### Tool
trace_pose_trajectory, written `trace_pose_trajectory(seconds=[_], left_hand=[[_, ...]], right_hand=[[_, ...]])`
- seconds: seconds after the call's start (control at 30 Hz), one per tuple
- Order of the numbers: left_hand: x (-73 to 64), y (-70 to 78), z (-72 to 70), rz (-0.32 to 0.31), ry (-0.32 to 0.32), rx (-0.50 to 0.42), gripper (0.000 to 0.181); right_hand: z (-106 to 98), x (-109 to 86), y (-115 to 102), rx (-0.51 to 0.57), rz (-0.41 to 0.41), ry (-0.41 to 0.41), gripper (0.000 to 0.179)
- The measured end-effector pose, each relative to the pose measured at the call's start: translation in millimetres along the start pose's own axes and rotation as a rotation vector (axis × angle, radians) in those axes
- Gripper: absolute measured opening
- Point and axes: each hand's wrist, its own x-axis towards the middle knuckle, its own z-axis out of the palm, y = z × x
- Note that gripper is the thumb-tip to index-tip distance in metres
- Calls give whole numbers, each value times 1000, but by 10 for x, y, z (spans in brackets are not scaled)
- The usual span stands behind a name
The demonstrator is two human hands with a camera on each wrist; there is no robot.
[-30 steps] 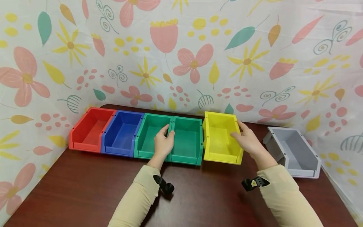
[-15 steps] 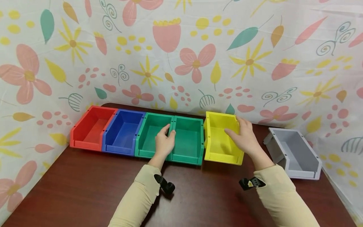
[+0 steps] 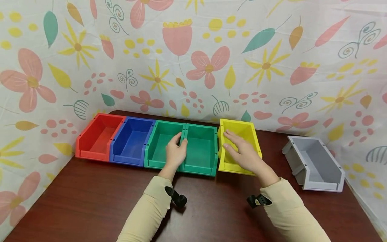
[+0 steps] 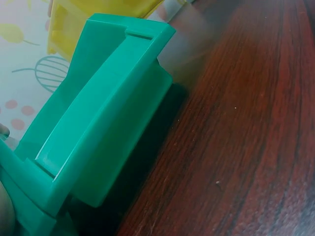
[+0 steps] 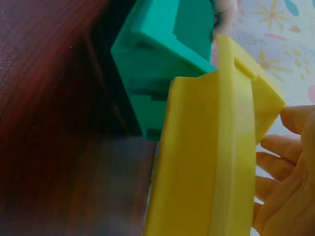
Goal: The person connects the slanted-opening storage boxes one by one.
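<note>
Two green storage bins (image 3: 199,148) stand side by side in the head view. At the walls where they meet, my left hand (image 3: 176,152) grips with thumb and fingers on either side; its fingertips are partly hidden. A yellow bin (image 3: 226,166) stands just right of the green pair, slightly angled to it. My right hand (image 3: 245,156) is over the yellow bin with fingers extended toward its left wall. In the right wrist view, the fingers (image 5: 278,164) are spread behind the yellow front edge, holding nothing. The left wrist view shows a green bin's front lip (image 4: 93,118).
A blue bin (image 3: 133,144) and a red bin (image 3: 99,137) continue the row to the left. Apart on the right stands a grey bin (image 3: 320,161). The dark wooden table (image 3: 90,201) meets a flower-patterned cloth (image 3: 193,67) behind the bins.
My right hand has let go of the yellow bin's right wall and moved left across its opening. My left hand stays at the green bins.
</note>
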Motion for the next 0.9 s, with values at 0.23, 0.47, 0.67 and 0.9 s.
trace_pose_trajectory(seconds=[0.23, 0.47, 0.67, 0.9], left_hand=[[9, -15, 15, 20, 3, -12, 46], [14, -32, 18, 13, 1, -22, 46], [7, -27, 15, 9, 1, -25, 46], [-7, -4, 10, 5, 2, -24, 46]], right_hand=[[25, -11, 14, 24, -15, -40, 55], [17, 22, 3, 9, -4, -80, 56], [0, 36, -19, -9, 2, -105, 55], [-1, 41, -61, -50, -5, -124, 53]])
